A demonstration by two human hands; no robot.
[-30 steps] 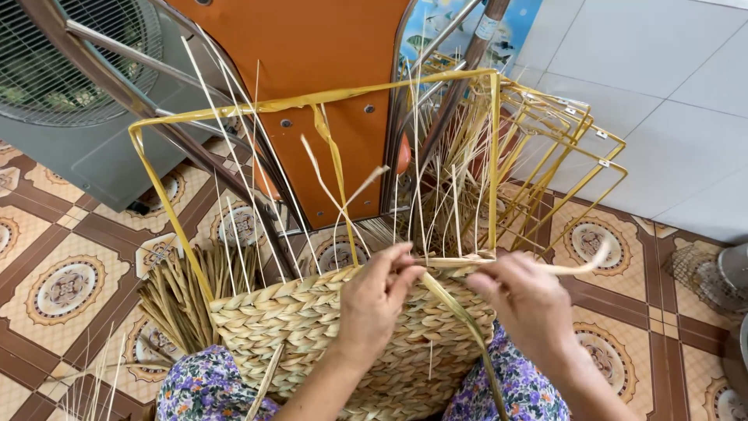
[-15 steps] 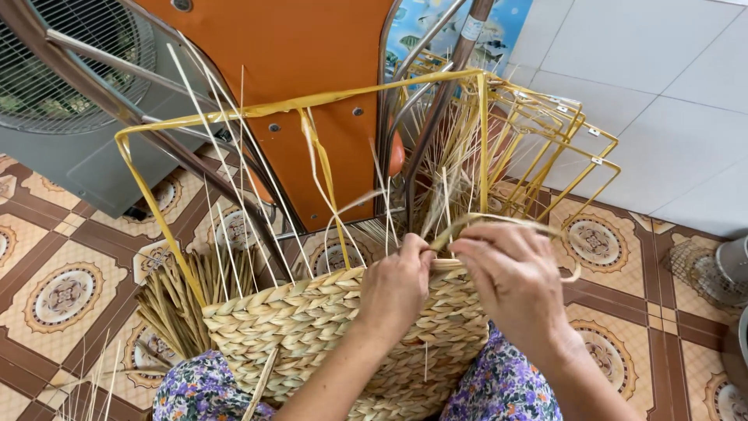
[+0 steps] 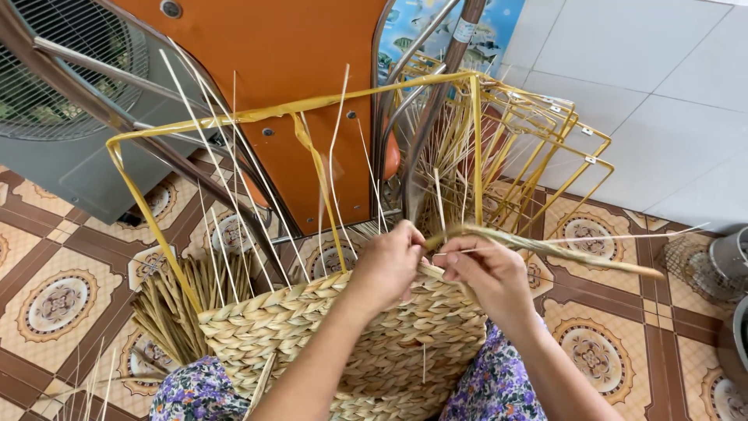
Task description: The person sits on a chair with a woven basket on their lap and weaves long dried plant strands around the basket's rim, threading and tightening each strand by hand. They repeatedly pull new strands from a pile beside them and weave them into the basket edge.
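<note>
A half-woven straw basket (image 3: 312,327) rests on my lap, built around a yellow wire frame (image 3: 234,121) with thin upright stakes rising from its rim. My left hand (image 3: 387,261) pinches the weave at the top edge of the basket. Close beside it, my right hand (image 3: 485,269) grips a twisted straw strand (image 3: 569,251) that runs out to the right. Both hands meet at the rim, fingers closed on the straw.
A bundle of loose straw (image 3: 175,300) lies on the patterned tiled floor at the left. Behind stand an orange chair back (image 3: 312,70), a grey fan (image 3: 62,86) and a stack of yellow wire frames (image 3: 545,140). Metal pots (image 3: 728,257) sit at the right edge.
Both hands have shifted a little right and up along the rim. The strand in my right hand, curled earlier, now stretches out straight to the right.
</note>
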